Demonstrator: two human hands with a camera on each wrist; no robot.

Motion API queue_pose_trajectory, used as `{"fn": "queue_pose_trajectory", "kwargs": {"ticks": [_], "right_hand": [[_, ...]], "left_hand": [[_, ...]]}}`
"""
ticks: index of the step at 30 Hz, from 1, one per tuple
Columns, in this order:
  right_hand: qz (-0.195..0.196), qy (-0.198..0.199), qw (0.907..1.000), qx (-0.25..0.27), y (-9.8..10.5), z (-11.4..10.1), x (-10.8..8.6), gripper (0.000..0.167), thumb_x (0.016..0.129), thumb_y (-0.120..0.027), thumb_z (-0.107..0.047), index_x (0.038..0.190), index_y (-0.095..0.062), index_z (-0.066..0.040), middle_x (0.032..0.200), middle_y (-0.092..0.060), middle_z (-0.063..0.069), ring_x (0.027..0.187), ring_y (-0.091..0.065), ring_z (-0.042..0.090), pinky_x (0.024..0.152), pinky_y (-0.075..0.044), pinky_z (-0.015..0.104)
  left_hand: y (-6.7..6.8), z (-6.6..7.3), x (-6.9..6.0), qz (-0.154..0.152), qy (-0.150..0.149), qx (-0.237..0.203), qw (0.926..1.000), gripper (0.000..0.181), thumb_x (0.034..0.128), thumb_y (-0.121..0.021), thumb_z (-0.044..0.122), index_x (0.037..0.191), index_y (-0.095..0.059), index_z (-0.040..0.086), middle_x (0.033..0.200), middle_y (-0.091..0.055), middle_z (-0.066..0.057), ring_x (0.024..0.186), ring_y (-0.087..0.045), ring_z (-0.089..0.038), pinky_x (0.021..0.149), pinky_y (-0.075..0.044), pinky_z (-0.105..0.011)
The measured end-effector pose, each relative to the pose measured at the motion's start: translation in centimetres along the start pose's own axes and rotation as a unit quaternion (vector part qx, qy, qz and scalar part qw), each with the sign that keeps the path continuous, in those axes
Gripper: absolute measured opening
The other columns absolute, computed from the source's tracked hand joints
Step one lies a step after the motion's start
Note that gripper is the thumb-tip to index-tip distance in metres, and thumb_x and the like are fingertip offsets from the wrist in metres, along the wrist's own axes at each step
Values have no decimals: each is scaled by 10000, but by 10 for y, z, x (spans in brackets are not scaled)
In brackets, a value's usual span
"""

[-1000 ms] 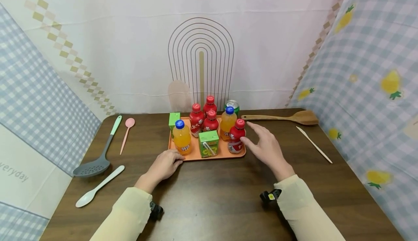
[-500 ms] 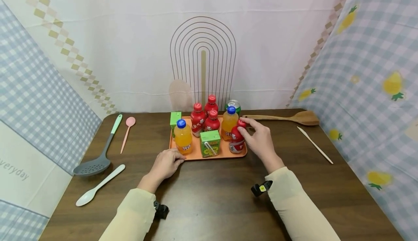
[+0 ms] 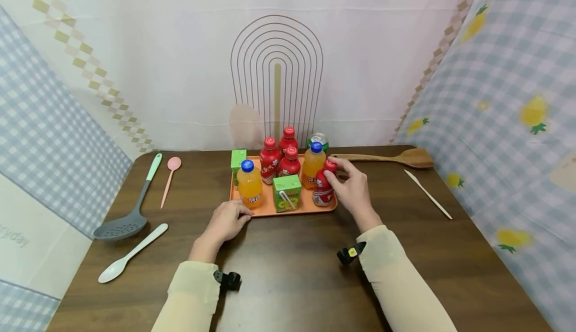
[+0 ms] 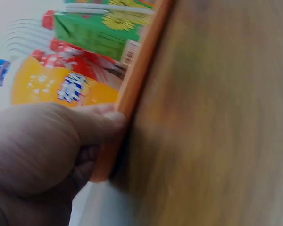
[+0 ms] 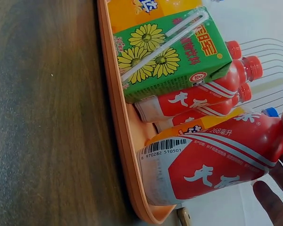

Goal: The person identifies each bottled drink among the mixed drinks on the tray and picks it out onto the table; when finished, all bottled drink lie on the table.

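Observation:
An orange tray (image 3: 307, 206) stands on the dark wooden table, carrying several drinks. My left hand (image 3: 226, 220) holds the tray's front left corner; the left wrist view shows the thumb (image 4: 106, 123) on the rim, beside an orange soda bottle (image 3: 250, 188) with a blue cap. At the front right corner, my right hand (image 3: 354, 190) grips the red bottle (image 3: 322, 188) around its cap and neck. In the right wrist view this red bottle (image 5: 217, 162) stands inside the tray rim, and most of the right fingers lie outside the picture.
A green drink carton (image 3: 287, 193) with a straw, more red bottles (image 3: 270, 162), another orange soda bottle (image 3: 312, 167) and a green can (image 3: 318, 138) share the tray. A slotted ladle (image 3: 123, 226) and spoons lie left; a wooden spatula (image 3: 414, 157) and thin white knife (image 3: 427, 193) lie right.
My right hand has moved left from beside the front right red bottle and now grips its top. The left hand stays at the tray corner. The head view has shifted slightly.

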State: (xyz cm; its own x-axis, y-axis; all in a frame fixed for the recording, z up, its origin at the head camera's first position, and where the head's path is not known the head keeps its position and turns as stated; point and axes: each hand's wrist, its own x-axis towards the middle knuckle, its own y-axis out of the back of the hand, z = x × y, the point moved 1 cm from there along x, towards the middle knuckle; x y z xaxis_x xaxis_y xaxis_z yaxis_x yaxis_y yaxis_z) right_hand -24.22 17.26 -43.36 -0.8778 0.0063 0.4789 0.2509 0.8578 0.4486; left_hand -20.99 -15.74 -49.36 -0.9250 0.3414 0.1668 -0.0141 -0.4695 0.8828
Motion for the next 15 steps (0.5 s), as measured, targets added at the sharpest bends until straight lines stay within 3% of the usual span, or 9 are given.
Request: {"fn": "queue_pose_trajectory", "kwargs": {"ticks": [4,15], "right_hand": [[-36,-41,10000,-48,-2,-1,1,367,888,-699,-298,1239,-634,-212,1200,-649,38,1020,-639,221,872,-528,440],[39,-16,9998,-212,0,-2,-1,384,877,-710,-291,1244,-627,-219,1212,-644,20,1006,-651,214,860,-537,415]], "left_hand": [[0,2,-3,167,45,64,9998,77,849,-742,135,910,-787,149,986,-701,-10,1016,-633,-228,917,-484,-448],[2,-1,-8,488,205,-445,9976,55,837,-754,125,876,-786,148,907,-698,6,913,-613,-206,862,-494,-431]]}}
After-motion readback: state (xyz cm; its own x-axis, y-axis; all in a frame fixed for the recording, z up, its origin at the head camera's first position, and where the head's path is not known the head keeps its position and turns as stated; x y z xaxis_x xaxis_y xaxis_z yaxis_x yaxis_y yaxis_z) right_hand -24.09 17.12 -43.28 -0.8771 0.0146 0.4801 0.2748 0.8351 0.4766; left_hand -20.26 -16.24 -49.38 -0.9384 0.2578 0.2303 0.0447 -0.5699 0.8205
